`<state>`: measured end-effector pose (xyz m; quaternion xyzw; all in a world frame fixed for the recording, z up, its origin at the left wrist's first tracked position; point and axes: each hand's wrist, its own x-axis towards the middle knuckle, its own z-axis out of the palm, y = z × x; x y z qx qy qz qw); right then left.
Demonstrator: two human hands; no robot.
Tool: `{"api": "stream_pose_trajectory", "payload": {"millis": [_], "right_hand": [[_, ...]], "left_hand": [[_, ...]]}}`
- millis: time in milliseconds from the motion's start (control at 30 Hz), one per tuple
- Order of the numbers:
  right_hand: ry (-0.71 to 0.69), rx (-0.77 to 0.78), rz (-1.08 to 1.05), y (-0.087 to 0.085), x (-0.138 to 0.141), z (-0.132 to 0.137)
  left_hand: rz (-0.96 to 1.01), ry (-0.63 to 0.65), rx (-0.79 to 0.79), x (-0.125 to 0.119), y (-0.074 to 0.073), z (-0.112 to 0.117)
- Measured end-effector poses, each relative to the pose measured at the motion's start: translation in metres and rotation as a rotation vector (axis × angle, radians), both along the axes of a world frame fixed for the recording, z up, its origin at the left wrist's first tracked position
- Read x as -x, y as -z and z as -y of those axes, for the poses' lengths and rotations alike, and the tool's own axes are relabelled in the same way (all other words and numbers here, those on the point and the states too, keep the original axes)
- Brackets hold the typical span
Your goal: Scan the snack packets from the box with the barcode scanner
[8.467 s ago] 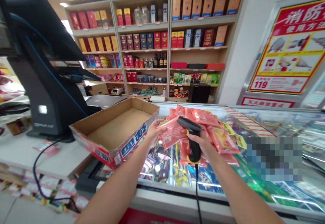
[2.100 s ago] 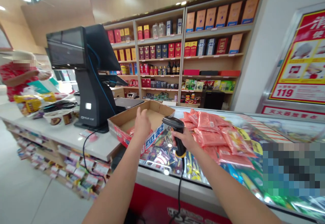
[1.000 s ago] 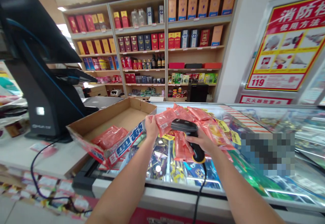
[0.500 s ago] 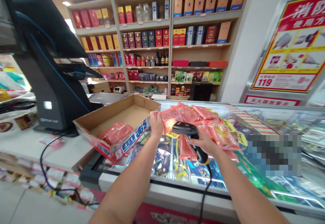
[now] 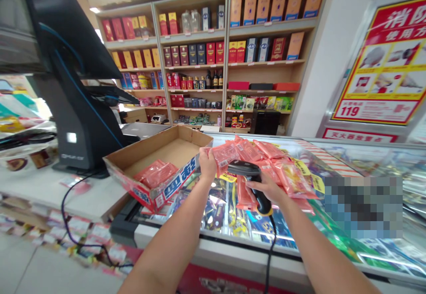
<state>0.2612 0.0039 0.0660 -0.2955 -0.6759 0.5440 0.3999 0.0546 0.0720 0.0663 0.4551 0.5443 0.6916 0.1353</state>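
My left hand pinches the edge of a flat pink-orange plastic food packet, holding it up over the freezer's glass top. My right hand is wrapped around the handle of a black corded barcode scanner. The scanner's head points toward the held packet, a short distance from it. Under and behind both hands lies a loose heap of similar packets. Two or so more packets lie in a shallow cardboard tray just left of my left hand.
The black scanner cable hangs down over the front of the freezer. To the left stand a black checkout terminal and a white counter. Wooden shelves of boxed liquor fill the back, and a red-and-yellow fire-safety poster hangs at right.
Packets now lie in the cardboard tray, which held none in the oldest frame. My left hand, open over the tray earlier, now holds a packet. In the last second, only the view shifted slightly.
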Motion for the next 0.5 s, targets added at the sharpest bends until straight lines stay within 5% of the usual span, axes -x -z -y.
{"api": "stream_pose_trajectory", "payload": {"millis": [200,367,500], "right_hand": [[0.008,-0.025,-0.027,-0.011,0.021,0.002],[-0.044,-0.043,-0.037,-0.032,0.061,0.005],[-0.111,-0.045,-0.088,-0.037,0.101,0.003]], "left_hand": [[0.054,-0.096,-0.003,0.022,-0.030,0.008],[0.020,-0.229,-0.056,0.077,-0.059,0.039],[-0.055,-0.353,-0.088,0.127,-0.064,0.069]]}}
